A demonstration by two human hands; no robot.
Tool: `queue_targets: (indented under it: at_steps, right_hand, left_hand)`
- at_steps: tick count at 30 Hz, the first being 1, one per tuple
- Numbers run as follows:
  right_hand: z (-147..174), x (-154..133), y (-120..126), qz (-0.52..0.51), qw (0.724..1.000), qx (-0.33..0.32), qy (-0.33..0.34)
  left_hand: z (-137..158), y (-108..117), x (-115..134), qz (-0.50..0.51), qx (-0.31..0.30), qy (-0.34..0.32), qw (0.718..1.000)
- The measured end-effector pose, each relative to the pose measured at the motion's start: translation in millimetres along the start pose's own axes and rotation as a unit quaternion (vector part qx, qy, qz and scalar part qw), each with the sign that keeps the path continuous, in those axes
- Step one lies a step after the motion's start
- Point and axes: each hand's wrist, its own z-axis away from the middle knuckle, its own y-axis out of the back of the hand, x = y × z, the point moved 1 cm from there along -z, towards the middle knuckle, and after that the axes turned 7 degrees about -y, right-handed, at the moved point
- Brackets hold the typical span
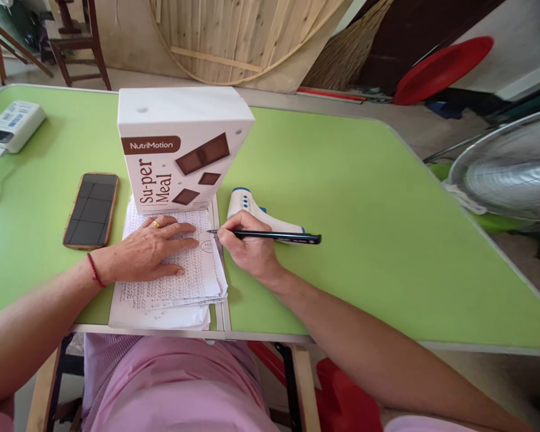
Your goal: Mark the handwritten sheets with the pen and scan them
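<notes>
My left hand (155,248) lies flat with its fingers spread on a stack of handwritten paper sheets (180,287). Between the fingers of my right hand (252,246) is a black pen (288,237), its tip at the right edge of the writing, near a small hand-drawn circle. A white "NutriMotion Su-per Meal" box (180,150) stands upright at the top of the sheets. Just beyond my right hand lies a white and blue infrared thermometer (245,204), partly hidden by that hand.
A smartphone (91,210) lies left of the papers on the green table (364,240). Farther left sits a white power bank (15,126) with a cable. A fan (513,168) stands off the table's right edge. Behind are a chair (74,45), a broom (346,51) and a red basin (441,69).
</notes>
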Motion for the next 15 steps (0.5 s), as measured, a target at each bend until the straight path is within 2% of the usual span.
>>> queue_targets:
  at_steps: [15]
  right_hand:
    - [-0.6, 0.2, 0.7, 0.003, 1.0, -0.025, 0.005]
  left_hand:
    - [0.5, -0.2, -0.3, -0.006, 0.003, -0.002, 1.0]
